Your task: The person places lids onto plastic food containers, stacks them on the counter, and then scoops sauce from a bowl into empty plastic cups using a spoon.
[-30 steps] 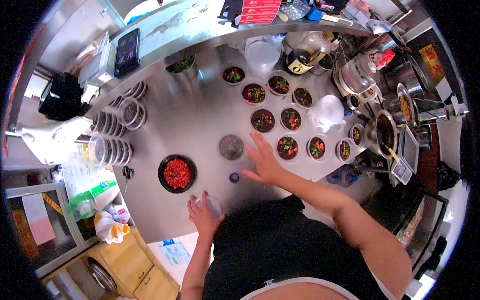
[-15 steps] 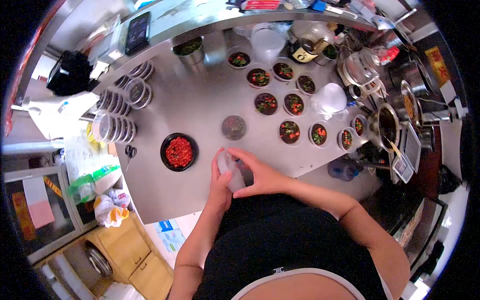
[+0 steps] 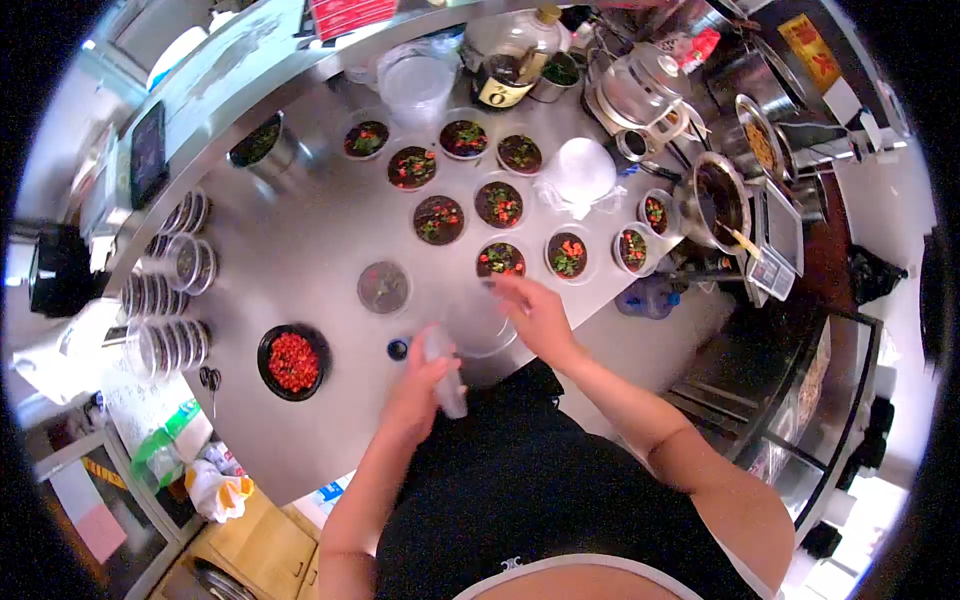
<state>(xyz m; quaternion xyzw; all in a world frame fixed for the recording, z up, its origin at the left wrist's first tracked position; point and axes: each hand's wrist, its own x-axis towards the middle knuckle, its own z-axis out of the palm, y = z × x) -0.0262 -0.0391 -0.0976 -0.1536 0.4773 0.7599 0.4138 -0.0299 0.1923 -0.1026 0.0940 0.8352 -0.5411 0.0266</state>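
Note:
My left hand (image 3: 408, 398) is wrapped round a stack of clear plastic lids (image 3: 440, 372), held on edge near the table's front edge. My right hand (image 3: 540, 320) pinches a single clear plastic lid (image 3: 478, 325) at its rim, blurred by motion. Just beyond it stands a clear cup of dark sauce (image 3: 500, 260) topped with red and green bits. Several similar cups fill the table behind. A lidded cup (image 3: 384, 288) sits to the left of that lid. Beside my left hand lies a small dark blue round object (image 3: 398, 348).
A black bowl of chopped red chili (image 3: 293, 362) is at the left, with scissors (image 3: 210, 380) and stacked lidded cups (image 3: 168, 345) beyond. White round containers in plastic wrap (image 3: 585, 172), a glass kettle (image 3: 640, 85), a pot (image 3: 718, 195) and a scale (image 3: 775, 235) stand at the right.
My right hand has left the lid stack and moved right with one lid. The left hand still grips the stack. My view has turned, and the blue round object now shows.

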